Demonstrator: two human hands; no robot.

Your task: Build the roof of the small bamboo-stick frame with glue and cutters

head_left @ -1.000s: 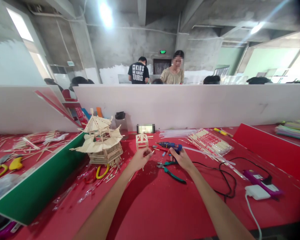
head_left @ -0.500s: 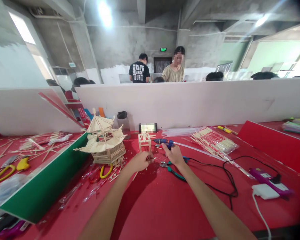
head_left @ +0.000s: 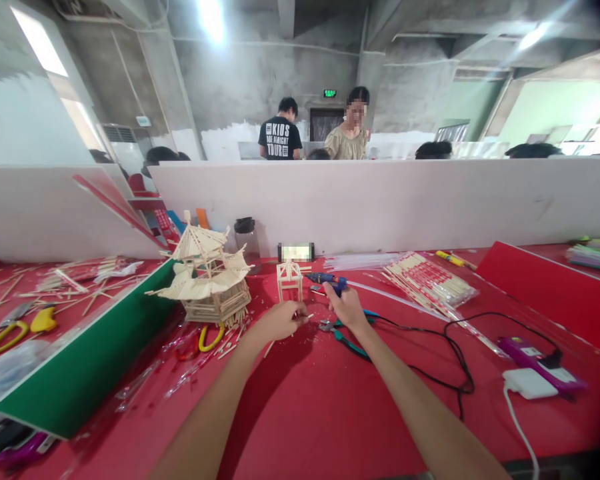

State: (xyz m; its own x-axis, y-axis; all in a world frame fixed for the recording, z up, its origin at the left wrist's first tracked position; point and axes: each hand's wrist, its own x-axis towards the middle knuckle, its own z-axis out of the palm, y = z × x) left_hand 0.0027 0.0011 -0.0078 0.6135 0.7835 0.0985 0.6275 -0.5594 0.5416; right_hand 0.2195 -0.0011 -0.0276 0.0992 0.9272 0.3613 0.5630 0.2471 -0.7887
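Note:
A blue glue gun (head_left: 333, 281) is gripped in my right hand (head_left: 349, 308), its nozzle pointing left toward a small wooden stick frame (head_left: 289, 280). My left hand (head_left: 289, 320) is pinched just in front of that frame, with a short stick (head_left: 307, 317) showing at its fingertips. Green-handled pliers (head_left: 349, 343) lie open on the table below my right hand. To the left stands a larger stick pavilion (head_left: 210, 273) with tiered roofs.
On the red table (head_left: 320, 413) lie bundled sticks (head_left: 427, 280), a black cable (head_left: 463, 353), a white adapter (head_left: 530, 383) and yellow-handled scissors (head_left: 211, 338). A green board (head_left: 90, 353) stands left; a dark-lidded bottle (head_left: 246, 241) is behind. Two people stand beyond the white partition (head_left: 405, 203).
The view has tilted down slightly. Both hands hold nearly the same places, with the glue gun still beside the small frame.

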